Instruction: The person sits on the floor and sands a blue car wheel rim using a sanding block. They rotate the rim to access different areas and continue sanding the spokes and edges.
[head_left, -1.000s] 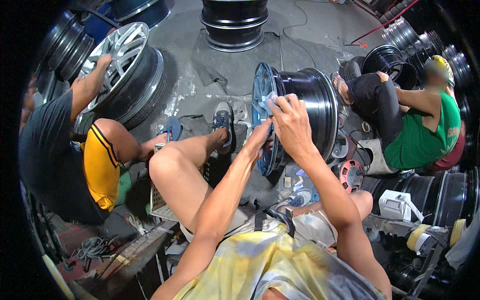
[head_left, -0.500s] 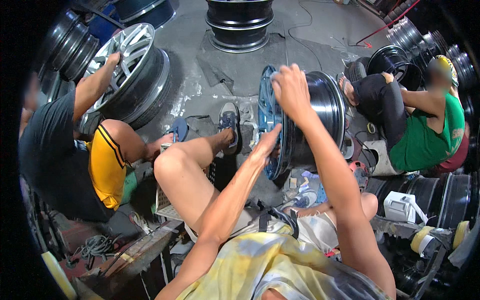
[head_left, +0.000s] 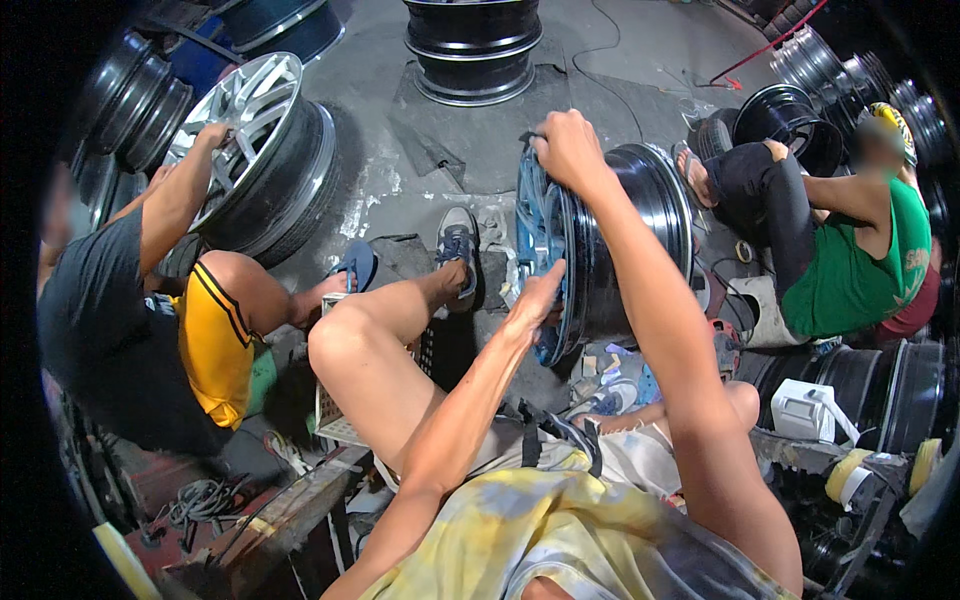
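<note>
Left hand [head_left: 541, 298] grips a round, blue-faced black metal wheel [head_left: 598, 270] — right hand [head_left: 570, 150] curled at its top, grasp unclear.

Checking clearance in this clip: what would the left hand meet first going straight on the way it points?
Likely the blue-faced wheel, close against the left hand; whether they touch is unclear.

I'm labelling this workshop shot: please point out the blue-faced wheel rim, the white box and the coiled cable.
Blue-faced wheel rim [head_left: 600, 272]: head view, on its black barrel.
White box [head_left: 803, 411]: head view, on its body.
Coiled cable [head_left: 205, 502]: head view, on its loops.
</note>
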